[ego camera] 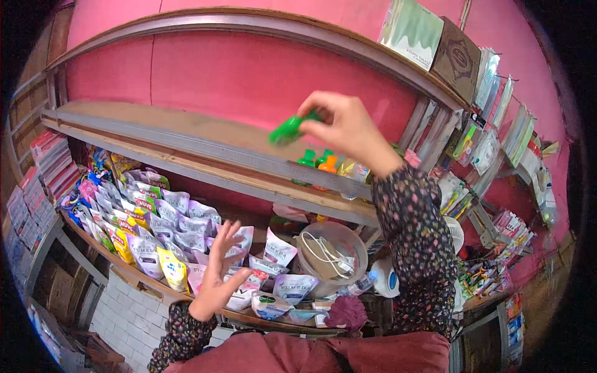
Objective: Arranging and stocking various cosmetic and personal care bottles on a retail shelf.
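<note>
My right hand (343, 128) grips a small green bottle (287, 130), tilted and blurred, in front of the middle wooden shelf (186, 126). Below that hand, green bottles (308, 158) and an orange bottle (329, 164) stand at the shelf's right end, beside a clear bottle (353, 171) partly hidden by my wrist. Empty and with fingers apart, my left hand (221, 272) hovers over the lower shelf. Under and around it are rows of refill pouches (191, 224), mostly pale purple, with some yellow ones (172, 268) among them.
A clear plastic tub (333, 279) holds a white cable. Near it are a white jug (386, 278) and a purple cloth (346, 312). Stacked magazines or books (53, 158) border the left. Hanging packets (487, 149) and a white fan (453, 234) are at right. A metal-edged upper shelf (233, 21) runs overhead.
</note>
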A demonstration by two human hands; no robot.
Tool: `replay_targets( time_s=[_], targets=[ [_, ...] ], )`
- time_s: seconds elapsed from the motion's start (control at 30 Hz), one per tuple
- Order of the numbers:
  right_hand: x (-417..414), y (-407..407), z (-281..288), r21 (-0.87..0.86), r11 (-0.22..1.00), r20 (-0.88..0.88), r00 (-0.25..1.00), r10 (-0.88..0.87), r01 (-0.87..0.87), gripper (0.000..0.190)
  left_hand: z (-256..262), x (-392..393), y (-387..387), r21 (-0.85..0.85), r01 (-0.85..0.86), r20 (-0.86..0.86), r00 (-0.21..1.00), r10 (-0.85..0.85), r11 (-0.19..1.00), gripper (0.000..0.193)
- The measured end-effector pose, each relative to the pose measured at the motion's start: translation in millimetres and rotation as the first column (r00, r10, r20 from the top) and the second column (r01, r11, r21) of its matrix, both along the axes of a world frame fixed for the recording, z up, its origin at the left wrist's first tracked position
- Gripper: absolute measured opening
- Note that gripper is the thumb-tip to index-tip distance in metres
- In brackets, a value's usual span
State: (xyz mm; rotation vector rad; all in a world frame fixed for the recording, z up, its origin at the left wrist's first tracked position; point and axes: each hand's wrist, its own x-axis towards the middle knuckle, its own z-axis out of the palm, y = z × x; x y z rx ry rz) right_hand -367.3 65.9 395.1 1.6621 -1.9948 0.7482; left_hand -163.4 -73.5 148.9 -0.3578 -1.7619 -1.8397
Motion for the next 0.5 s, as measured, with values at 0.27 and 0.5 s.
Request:
replay_targets(
  time_s=[0.27, 0.5],
  targets=[
    [-125, -20, -37, 0.215, 0.914, -0.011, 0.937, -0.349, 0.343, 0.016, -134, 73, -14, 0.173, -0.250, 0.376, 0.911, 0.171, 0.953, 0.054],
    [-114, -34, -41, 0.515, 0.742, 0.000, 0.866, -0.501, 0.429, 0.018, -137, 101, -12, 0.252, -0.355, 0.442, 0.870, 0.220, 0.900, 0.043]
  ],
)
